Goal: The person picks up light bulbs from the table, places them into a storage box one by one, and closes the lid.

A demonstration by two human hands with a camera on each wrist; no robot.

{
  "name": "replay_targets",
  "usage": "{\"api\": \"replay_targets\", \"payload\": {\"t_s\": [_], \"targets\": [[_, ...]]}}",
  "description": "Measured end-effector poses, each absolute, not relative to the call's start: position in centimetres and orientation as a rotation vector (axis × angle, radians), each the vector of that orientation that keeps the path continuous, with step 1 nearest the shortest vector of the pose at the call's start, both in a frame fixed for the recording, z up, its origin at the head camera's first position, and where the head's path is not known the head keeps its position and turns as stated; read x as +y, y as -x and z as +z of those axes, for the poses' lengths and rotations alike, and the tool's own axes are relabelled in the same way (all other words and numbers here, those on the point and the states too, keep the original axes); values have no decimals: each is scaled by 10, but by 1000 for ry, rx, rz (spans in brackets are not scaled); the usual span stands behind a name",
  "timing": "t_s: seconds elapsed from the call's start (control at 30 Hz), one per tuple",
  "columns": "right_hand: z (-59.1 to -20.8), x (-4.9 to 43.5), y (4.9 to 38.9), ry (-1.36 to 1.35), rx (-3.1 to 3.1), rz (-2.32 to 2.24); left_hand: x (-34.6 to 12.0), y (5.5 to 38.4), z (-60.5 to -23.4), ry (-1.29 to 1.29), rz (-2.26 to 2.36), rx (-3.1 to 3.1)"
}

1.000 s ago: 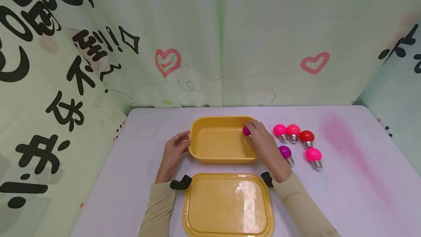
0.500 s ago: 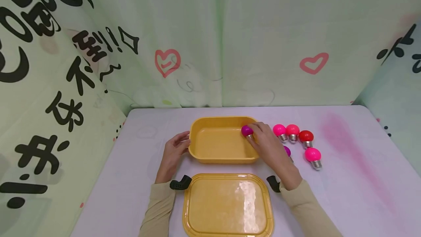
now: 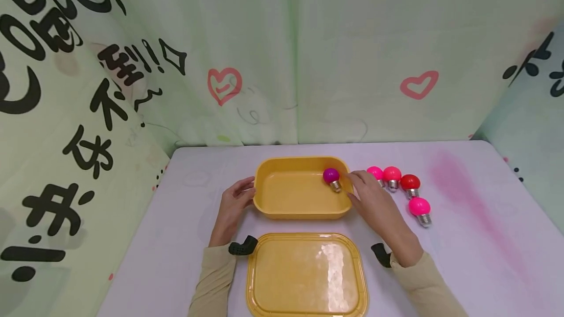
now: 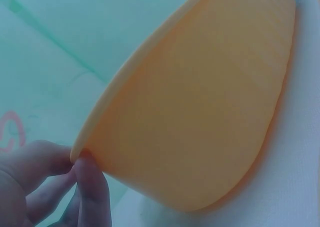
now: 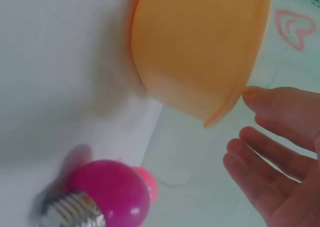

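Observation:
A purple toy light bulb (image 3: 331,176) with a silver screw base lies inside the yellow container (image 3: 286,215), near its right end. At the container's left end my left hand (image 3: 233,205) pinches the rim between thumb and finger, as the left wrist view shows. My right hand (image 3: 379,204) is by the right rim, its fingers apart and holding nothing; in the right wrist view the thumb is at or against the rim. Below that hand, the right wrist view shows a magenta-purple bulb (image 5: 117,192) on the table, which the hand hides in the head view.
Right of the container lie several bulbs: a pink bulb (image 3: 375,172) partly covered by the right hand, a coral-pink bulb (image 3: 391,174), a red bulb (image 3: 410,182) and a bright pink bulb (image 3: 419,206). A yellow lid (image 3: 304,275) lies in front of the container on the table (image 3: 476,258).
My right hand has let go of the purple bulb, leaving it in the container, and moved right to the rim. The left hand keeps its place.

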State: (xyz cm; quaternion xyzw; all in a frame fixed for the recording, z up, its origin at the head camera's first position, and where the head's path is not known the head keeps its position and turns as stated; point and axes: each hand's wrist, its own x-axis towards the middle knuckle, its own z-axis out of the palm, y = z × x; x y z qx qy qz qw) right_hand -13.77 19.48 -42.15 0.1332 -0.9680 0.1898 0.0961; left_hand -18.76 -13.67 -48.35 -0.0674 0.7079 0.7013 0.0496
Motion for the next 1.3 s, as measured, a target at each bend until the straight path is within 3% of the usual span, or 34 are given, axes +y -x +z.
{"api": "replay_targets", "payload": {"t_s": [1.3], "targets": [[-450,243,112,-283,-2900,390,-140,189,-490,156,2175,2112]]}}
